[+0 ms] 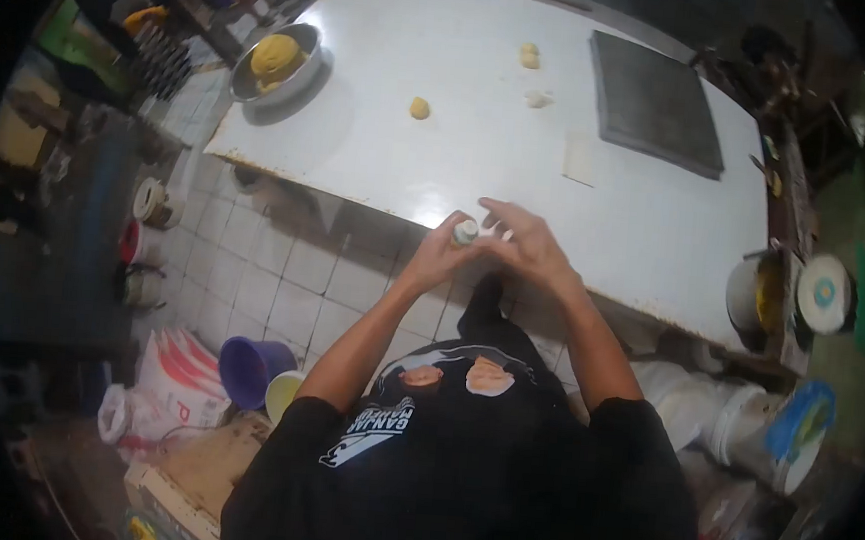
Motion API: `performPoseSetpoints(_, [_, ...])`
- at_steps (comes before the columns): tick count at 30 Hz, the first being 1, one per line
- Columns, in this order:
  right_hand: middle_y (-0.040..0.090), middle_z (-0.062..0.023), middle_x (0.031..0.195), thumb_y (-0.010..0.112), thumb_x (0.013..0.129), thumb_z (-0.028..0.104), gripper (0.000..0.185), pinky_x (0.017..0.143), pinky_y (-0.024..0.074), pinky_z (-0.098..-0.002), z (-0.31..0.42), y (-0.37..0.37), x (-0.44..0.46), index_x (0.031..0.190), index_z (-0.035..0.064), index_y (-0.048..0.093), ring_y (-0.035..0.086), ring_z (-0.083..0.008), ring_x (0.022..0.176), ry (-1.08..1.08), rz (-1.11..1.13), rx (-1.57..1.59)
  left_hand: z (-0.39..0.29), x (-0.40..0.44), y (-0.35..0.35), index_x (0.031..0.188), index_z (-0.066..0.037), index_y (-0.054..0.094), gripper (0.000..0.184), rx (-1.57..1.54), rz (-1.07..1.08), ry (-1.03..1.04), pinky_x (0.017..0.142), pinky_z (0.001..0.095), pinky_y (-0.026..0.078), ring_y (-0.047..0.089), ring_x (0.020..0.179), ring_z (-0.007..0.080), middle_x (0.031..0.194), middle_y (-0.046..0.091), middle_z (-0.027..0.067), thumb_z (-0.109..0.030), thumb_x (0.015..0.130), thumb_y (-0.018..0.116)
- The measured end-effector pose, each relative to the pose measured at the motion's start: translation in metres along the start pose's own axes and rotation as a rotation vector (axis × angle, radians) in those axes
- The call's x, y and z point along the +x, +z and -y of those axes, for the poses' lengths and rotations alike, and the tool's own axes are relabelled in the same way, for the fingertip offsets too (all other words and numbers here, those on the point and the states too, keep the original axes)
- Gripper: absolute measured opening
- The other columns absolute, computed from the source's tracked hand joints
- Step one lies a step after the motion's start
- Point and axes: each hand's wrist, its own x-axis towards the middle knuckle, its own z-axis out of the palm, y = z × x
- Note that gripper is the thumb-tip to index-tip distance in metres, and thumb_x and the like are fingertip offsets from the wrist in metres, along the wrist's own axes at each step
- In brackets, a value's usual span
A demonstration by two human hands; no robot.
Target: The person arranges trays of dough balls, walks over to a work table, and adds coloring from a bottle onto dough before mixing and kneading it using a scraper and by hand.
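Note:
My left hand [442, 255] is closed around a small bottle [465, 231] with a whitish top and a greenish band, held at the front edge of the white table [360, 155]. Most of the bottle is hidden by my fingers. Close beside it is my right hand [532, 245], its fingers apart and curved, the thumb side near the bottle. A pale spot shows between the right fingers; I cannot tell whether it is an object or the table behind. Farther back lie a yellow dough ball [420, 108] and two small dough balls [530, 56] side by side.
A metal bowl [300, 85] with yellow dough [277, 58] stands at the table's left end. A dark flat tray [657, 103] lies at the right, near a pale sheet [580, 159] and a crumpled white scrap [539, 99]. A purple bucket [253, 373] stands on the floor.

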Motion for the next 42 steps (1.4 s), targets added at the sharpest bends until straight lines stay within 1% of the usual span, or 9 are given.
performPoseSetpoints(6, [0.073,-0.0119,0.110,0.071,0.094,0.017,0.032,0.076,0.0567,-0.0357,-0.052,-0.015,0.087,0.123,0.0035,0.074,0.071,-0.0245,0.089,0.124,0.030,0.044,-0.026,0.079,-0.041,0.109,-0.007,0.064,0.030,0.122,-0.154,-0.101,0.078,0.0271,0.049,0.058,0.088,0.0079,0.096,0.062,-0.0021,-0.022,0.093,0.084])
performPoseSetpoints(11, [0.073,-0.0161,0.108,0.065,0.097,0.009,0.020,0.076,0.0592,-0.0372,-0.060,-0.015,0.149,0.113,-0.0014,0.071,0.073,-0.0294,0.089,0.015,-0.109,-0.042,-0.017,0.132,-0.066,0.112,-0.004,0.063,0.040,0.255,-0.189,-0.169,0.077,0.0324,0.052,0.063,0.085,0.0129,0.089,0.068,0.0045,-0.031,0.092,0.085])
performPoseSetpoints(18, [0.071,-0.0187,0.111,0.063,0.095,0.003,0.023,0.082,0.0608,-0.0472,-0.103,-0.013,0.196,0.117,-0.0015,0.066,0.072,-0.0403,0.097,-0.141,-0.090,-0.381,0.007,0.204,-0.094,0.119,-0.002,0.062,0.046,0.358,0.016,-0.183,0.078,0.0403,0.055,0.071,0.088,0.0264,0.095,0.073,0.0160,-0.035,0.093,0.082])
performPoseSetpoints(20, [0.071,-0.0188,0.109,0.064,0.093,0.002,0.026,0.081,0.0608,-0.0472,-0.109,-0.008,0.202,0.119,-0.0011,0.065,0.072,-0.0399,0.096,-0.117,-0.139,-0.475,0.013,0.222,-0.103,0.122,-0.002,0.062,0.051,0.365,0.085,-0.132,0.077,0.0452,0.056,0.075,0.090,0.0393,0.093,0.074,0.0230,-0.040,0.092,0.079])
performPoseSetpoints(26, [0.071,-0.0189,0.108,0.066,0.091,0.003,0.032,0.081,0.0599,-0.0440,-0.118,-0.005,0.216,0.123,-0.0015,0.064,0.072,-0.0377,0.095,0.048,-0.187,-0.601,0.012,0.261,-0.129,0.127,-0.004,0.062,0.055,0.482,0.384,-0.167,0.082,0.0475,0.055,0.073,0.091,0.0426,0.093,0.074,0.0219,-0.043,0.091,0.078])
performPoseSetpoints(31, [0.074,-0.0145,0.100,0.067,0.097,0.006,0.032,0.079,0.0585,-0.0363,-0.119,-0.012,0.219,0.127,-0.0044,0.062,0.073,-0.0250,0.088,0.474,-0.326,-0.221,0.025,0.272,-0.136,0.131,-0.006,0.062,0.050,0.264,0.540,-0.119,0.090,0.0400,0.053,0.068,0.096,0.0266,0.100,0.071,0.0134,-0.033,0.093,0.082])
performPoseSetpoints(33, [0.073,-0.0094,0.091,0.069,0.099,0.012,0.035,0.075,0.0556,-0.0303,-0.119,-0.015,0.216,0.128,-0.0053,0.061,0.069,-0.0145,0.083,0.632,-0.361,0.342,0.036,0.274,-0.135,0.133,-0.006,0.062,0.050,0.141,0.592,-0.062,0.093,0.0384,0.052,0.067,0.100,0.0239,0.103,0.071,0.0111,-0.029,0.093,0.082])
performPoseSetpoints(39, [0.071,-0.0039,0.087,0.074,0.099,0.023,0.036,0.062,0.0530,-0.0259,-0.126,-0.007,0.197,0.123,-0.0025,0.066,0.066,-0.0106,0.073,0.807,-0.403,0.305,0.044,0.275,-0.132,0.133,-0.007,0.064,0.048,0.148,0.756,0.043,0.098,0.0358,0.050,0.065,0.106,0.0212,0.111,0.071,0.0078,-0.016,0.090,0.082])
performPoseSetpoints(42, [0.070,-0.0033,0.087,0.076,0.097,0.027,0.040,0.058,0.0508,-0.0244,-0.134,0.002,0.195,0.123,-0.0019,0.066,0.064,-0.0096,0.072,0.847,-0.413,0.335,0.037,0.272,-0.130,0.133,-0.007,0.065,0.048,0.165,0.772,-0.070,0.097,0.0339,0.050,0.065,0.105,0.0188,0.111,0.070,0.0055,-0.012,0.089,0.082])
